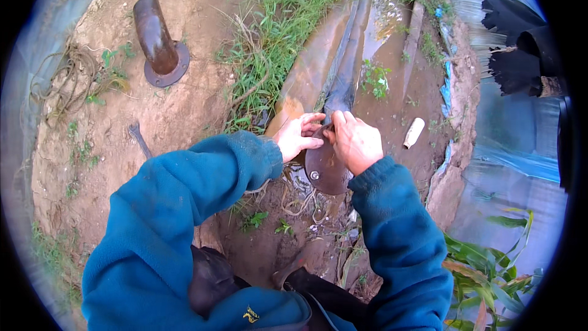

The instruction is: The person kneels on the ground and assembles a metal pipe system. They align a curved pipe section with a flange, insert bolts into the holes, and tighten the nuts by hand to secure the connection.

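Both my hands meet over a rusty, rounded metal flange (328, 175) in the middle of the view. A bolt head or nut (315, 175) shows near its lower left edge. My left hand (295, 139) is at the flange's upper left, thumb and fingers bent toward each other. From the right, my right hand (358, 144) closes its thumb and fingers at the flange's upper edge. Whatever small part lies between the fingertips is hidden. Just beyond my hands, a dark flexible hose (342, 95) runs away up the view.
A rusty pipe elbow with a flange (158, 46) stands on the dirt at left, near a tangled rope (76, 79). Muddy water (383, 55) lies around the hose. A pale cylindrical piece (414, 133) rests at right, before plastic sheeting (514, 141). Grass (275, 30) grows left of the hose.
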Demonstrator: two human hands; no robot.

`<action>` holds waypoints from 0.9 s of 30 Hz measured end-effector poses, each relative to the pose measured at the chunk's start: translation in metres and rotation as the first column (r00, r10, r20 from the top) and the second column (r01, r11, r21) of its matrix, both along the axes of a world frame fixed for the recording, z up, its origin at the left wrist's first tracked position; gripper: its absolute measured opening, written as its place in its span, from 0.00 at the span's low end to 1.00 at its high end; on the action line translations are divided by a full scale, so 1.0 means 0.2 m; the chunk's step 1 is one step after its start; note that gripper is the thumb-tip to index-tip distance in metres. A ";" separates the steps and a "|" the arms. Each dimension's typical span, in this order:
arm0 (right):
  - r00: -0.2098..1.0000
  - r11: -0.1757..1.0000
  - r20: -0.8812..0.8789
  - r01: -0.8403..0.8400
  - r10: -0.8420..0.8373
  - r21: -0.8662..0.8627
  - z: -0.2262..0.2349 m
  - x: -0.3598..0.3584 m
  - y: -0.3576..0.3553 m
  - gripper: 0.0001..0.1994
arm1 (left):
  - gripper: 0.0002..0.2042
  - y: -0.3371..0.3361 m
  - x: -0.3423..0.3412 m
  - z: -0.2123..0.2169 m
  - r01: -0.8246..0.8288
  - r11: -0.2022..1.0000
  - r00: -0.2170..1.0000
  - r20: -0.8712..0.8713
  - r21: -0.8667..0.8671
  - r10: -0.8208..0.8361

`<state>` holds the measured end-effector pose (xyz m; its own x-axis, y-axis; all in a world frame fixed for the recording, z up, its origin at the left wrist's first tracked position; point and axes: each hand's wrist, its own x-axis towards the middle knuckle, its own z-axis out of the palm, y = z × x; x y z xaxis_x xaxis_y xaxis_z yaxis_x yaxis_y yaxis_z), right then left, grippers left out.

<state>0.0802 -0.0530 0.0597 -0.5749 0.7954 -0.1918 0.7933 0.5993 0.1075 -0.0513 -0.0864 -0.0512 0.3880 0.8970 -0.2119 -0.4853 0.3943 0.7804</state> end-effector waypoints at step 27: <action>0.991 0.999 0.132 0.014 -0.008 -0.043 0.04 -0.01 0.03 0.14 | 0.31 0.02 0.01 -0.04 -0.001 0.999 1.000 0.004 0.036 0.001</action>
